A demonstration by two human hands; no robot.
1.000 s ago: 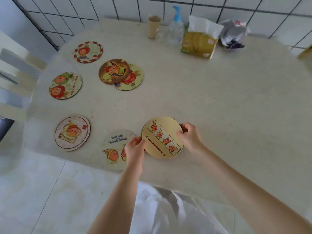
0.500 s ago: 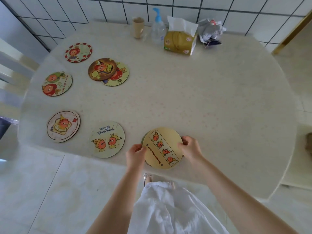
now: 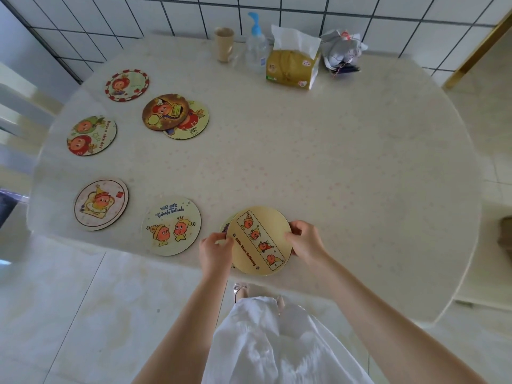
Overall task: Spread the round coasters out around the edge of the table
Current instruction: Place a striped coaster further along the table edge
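Observation:
Both hands hold a small stack of round coasters at the table's near edge. The top one is a yellow coaster (image 3: 260, 239) with a strip of little figures; another coaster's rim peeks out under its left side. My left hand (image 3: 216, 250) pinches the stack's left rim, my right hand (image 3: 304, 241) its right rim. Along the table's left side lie a "we are Twinkle" coaster (image 3: 171, 225), a toast coaster (image 3: 101, 203), a green-and-red coaster (image 3: 91, 135) and a red-bordered coaster (image 3: 127, 85). A brown coaster (image 3: 165, 111) overlaps a yellow one (image 3: 194, 124) further in.
The cream oval table (image 3: 332, 167) stands against a tiled wall. At its far edge are a paper cup (image 3: 224, 44), a pump bottle (image 3: 256, 47), a tissue pack (image 3: 292, 62) and a crumpled bag (image 3: 343, 49). A white chair (image 3: 16, 106) is at the left.
The held stack has shifted right along the near edge, away from the "Twinkle" coaster, which my left hand no longer covers. The view has pulled back to show more of the table.

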